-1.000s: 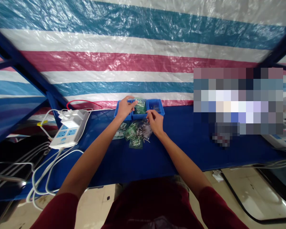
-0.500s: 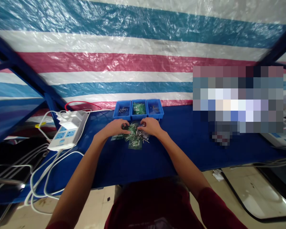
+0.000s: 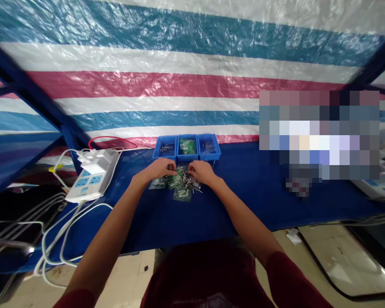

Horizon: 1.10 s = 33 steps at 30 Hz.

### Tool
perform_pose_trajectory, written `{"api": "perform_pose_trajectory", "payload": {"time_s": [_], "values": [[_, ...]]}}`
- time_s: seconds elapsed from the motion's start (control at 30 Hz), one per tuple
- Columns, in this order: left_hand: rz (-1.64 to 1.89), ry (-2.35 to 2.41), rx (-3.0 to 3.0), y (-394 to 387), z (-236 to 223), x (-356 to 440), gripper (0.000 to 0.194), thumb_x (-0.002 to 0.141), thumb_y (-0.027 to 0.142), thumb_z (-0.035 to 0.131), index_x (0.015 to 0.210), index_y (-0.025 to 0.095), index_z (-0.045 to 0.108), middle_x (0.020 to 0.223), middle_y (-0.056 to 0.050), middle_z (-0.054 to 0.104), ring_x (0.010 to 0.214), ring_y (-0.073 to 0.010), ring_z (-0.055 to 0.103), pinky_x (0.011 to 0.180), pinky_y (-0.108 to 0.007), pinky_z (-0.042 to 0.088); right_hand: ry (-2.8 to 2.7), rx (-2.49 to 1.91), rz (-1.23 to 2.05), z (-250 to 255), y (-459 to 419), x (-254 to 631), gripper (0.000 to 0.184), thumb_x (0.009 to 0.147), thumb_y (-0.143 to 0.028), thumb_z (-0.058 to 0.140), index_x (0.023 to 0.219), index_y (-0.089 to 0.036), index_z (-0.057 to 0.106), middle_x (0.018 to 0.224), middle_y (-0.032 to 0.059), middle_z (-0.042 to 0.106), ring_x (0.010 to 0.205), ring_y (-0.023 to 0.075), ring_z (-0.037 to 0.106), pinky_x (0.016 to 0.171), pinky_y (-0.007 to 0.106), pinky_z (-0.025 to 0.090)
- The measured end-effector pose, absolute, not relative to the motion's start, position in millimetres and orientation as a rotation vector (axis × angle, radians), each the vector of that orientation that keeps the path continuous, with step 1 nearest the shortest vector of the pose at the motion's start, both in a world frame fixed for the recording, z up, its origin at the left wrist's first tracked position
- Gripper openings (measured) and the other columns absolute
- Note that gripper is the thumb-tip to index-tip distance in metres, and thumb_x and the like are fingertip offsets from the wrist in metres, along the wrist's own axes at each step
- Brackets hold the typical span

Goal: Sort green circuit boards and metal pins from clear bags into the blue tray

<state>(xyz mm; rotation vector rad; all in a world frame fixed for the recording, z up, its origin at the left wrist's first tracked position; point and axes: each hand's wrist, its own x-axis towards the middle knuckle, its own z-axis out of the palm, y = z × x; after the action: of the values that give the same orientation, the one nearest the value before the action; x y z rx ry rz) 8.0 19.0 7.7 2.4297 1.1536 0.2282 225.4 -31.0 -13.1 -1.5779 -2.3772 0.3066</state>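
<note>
Reaching to a pile of green bags [image 3: 182,195] and shiny metal bits [image 3: 186,184] in front of the middle blue box [image 3: 188,158], the left hand [image 3: 162,167] and right hand [image 3: 201,171] have bent fingertips; whether they pinch anything is too small to tell.

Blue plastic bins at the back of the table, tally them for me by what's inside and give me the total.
Left blue rectangular plastic bin, with loose slim metal pieces: 1
Middle bin, with green plastic packets: 1
Right bin, contents too small to identify: 1
Total: 3 bins
</note>
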Motion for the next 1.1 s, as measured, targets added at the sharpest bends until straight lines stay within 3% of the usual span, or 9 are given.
{"api": "perform_pose_trajectory", "payload": {"time_s": [0.1,0.27,0.47,0.67,0.83,1.1], "values": [[0.200,1.216,2.418,15,12,13,0.031,0.075,0.050,0.063,0.074,0.020,0.068,0.073,-0.003,0.070,0.070,-0.0189,0.064,0.063,-0.025,0.041,-2.400,-1.616,0.296,-11,-33,225,0.011,0.093,-0.026,0.059,0.097,-0.019,0.067,0.102,0.0062,0.068,0.094,0.0196,0.063,0.074,0.027,0.043],[0.602,1.503,2.361,-3,13,21,0.029,0.084,0.043,0.055,0.087,0.019,0.070,0.077,-0.004,0.071,0.069,-0.0192,0.062,0.065,-0.027,0.041,-2.319,-1.617,0.296,-11,-32,225,0.014,0.097,-0.025,0.052,0.101,-0.019,0.064,0.106,0.0073,0.068,0.096,0.0207,0.063,0.074,0.028,0.042],[0.943,1.516,2.332,-17,4,30,0.030,0.089,0.041,0.052,0.088,0.018,0.071,0.072,-0.003,0.070,0.065,-0.0175,0.060,0.066,-0.027,0.042,-2.084,-1.573,0.344,-12,-27,231,0.009,0.092,-0.019,0.058,0.090,-0.020,0.067,0.093,0.0051,0.073,0.087,0.0205,0.065,0.071,0.027,0.041],[1.181,1.234,2.367,-19,0,34,0.036,0.092,0.046,0.052,0.106,0.018,0.070,0.094,-0.006,0.072,0.066,-0.0141,0.059,0.065,-0.026,0.045,-1.728,-1.198,0.510,-10,-27,232,0.012,0.088,-0.022,0.061,0.080,-0.020,0.069,0.074,0.0003,0.071,0.068,0.0155,0.064,0.069,0.025,0.045],[1.214,1.054,2.410,-19,0,34,0.032,0.091,0.045,0.056,0.085,0.017,0.071,0.080,-0.005,0.071,0.065,-0.0138,0.059,0.062,-0.024,0.044,-1.597,-1.044,0.688,-12,-29,226,0.016,0.087,-0.029,0.062,0.077,-0.019,0.071,0.067,0.0003,0.069,0.064,0.0155,0.064,0.066,0.026,0.048],[1.195,1.065,2.336,-22,6,31,0.031,0.092,0.042,0.054,0.084,0.016,0.069,0.080,-0.006,0.069,0.068,-0.0145,0.059,0.059,-0.024,0.043,-1.628,-1.022,0.633,-18,-28,224,0.015,0.085,-0.032,0.066,0.087,-0.019,0.075,0.083,0.0041,0.074,0.073,0.0169,0.065,0.070,0.027,0.050]]}}
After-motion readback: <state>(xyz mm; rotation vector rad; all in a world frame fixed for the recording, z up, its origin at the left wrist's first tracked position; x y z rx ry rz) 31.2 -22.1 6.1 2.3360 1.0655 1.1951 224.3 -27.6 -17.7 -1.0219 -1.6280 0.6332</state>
